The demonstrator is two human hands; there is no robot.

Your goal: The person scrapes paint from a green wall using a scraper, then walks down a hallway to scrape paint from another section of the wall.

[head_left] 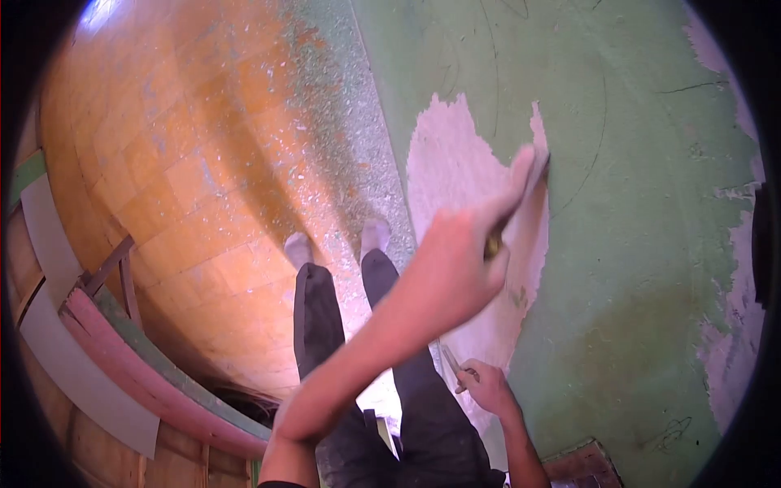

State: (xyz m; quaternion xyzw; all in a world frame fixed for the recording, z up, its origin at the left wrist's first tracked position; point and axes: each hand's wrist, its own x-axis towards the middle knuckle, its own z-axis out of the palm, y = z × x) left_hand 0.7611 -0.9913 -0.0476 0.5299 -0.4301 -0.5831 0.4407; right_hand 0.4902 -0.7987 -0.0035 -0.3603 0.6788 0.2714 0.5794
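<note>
My left hand [468,252] reaches across to the green wall [634,187], closed around a tool whose small yellowish part [493,244] shows between the fingers. One finger stretches along the tool, whose far end lies at the edge of a bare, pale patch [455,163] in the green paint; the hand hides most of it. Lower down, my right hand [486,385] pinches a thin, light-coloured tool [450,358] beside the lower part of the patch. What kind of tool it is, I cannot tell.
Paint flakes [325,106] litter the orange tiled floor [195,187] along the wall. My feet [375,236] stand among them. A curved pink and green wooden piece [154,382] is at the lower left, near grey panels [81,382]. A brownish object [582,468] lies at the bottom right.
</note>
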